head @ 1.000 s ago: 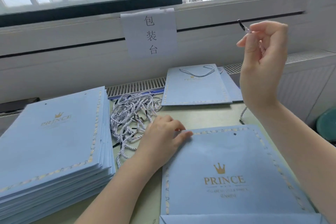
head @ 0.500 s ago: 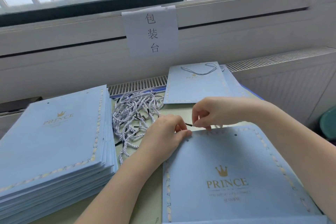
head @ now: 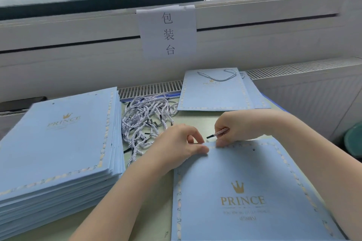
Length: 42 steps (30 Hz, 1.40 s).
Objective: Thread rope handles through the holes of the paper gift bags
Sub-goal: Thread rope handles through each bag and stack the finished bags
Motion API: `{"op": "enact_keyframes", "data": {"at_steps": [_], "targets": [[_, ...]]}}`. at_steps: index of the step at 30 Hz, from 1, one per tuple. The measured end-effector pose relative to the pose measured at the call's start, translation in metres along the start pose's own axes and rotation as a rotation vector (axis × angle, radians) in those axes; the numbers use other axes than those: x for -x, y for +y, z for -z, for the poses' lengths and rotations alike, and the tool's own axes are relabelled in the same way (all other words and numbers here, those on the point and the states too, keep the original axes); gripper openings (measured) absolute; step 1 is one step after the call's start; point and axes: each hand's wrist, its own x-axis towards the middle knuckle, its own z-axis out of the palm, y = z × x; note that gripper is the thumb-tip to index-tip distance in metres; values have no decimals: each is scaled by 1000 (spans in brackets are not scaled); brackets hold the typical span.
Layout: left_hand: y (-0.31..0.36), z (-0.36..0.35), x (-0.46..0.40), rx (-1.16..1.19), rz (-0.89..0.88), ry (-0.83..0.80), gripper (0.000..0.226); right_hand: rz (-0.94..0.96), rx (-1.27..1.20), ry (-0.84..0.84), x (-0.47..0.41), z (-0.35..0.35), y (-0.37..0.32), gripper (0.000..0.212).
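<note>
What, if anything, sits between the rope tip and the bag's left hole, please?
Only the left hand does: its fingertips cover the bag edge where that hole should be, beside the rope tip held by the right hand.

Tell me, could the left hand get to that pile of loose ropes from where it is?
Probably yes. The left hand rests on the top edge of the bag, and the rope pile lies just beyond it on the table with nothing between them.

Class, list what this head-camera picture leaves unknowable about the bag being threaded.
- Left hole of the front bag: hidden under the left hand.
- Rest of the rope: hidden inside the right hand.
- Bag's bottom: cut off by the frame edge.
- Small print under PRINCE: blurred.
</note>
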Motion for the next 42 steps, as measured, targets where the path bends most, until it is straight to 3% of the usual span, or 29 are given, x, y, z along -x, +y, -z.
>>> {"op": "enact_keyframes", "data": {"at_steps": [5,9,12,17,20,24,27,32,37,40,42], "targets": [[5,8,5,-22,47,-167,36,-10,27,4,3,0,-3,26],[2,5,2,-101,39,-179,41,33,-7,50,4,1,-7,26],[-1,2,-3,-98,-19,-46,42,84,-120,161,7,6,-9,20],[-8,-1,-5,-12,-16,229,33,224,-368,586,14,20,-9,26],[-10,-4,-6,53,27,295,26,261,-361,520,11,15,-11,18],[-8,-8,-4,2,-4,427,20,254,-163,381,-3,-8,-24,8],[-8,-6,-5,-12,-61,456,19,285,-153,465,-10,-15,-25,6],[-2,4,-5,181,-92,434,24,308,-242,530,-6,-7,-24,5],[-4,5,-5,67,-140,457,15,265,-256,600,-8,-3,-24,9],[-5,-1,-7,-89,-84,493,21,258,-245,608,-8,-2,-21,7],[-5,-2,-5,-25,-26,459,20,275,-215,639,-7,-2,-20,7]]}}
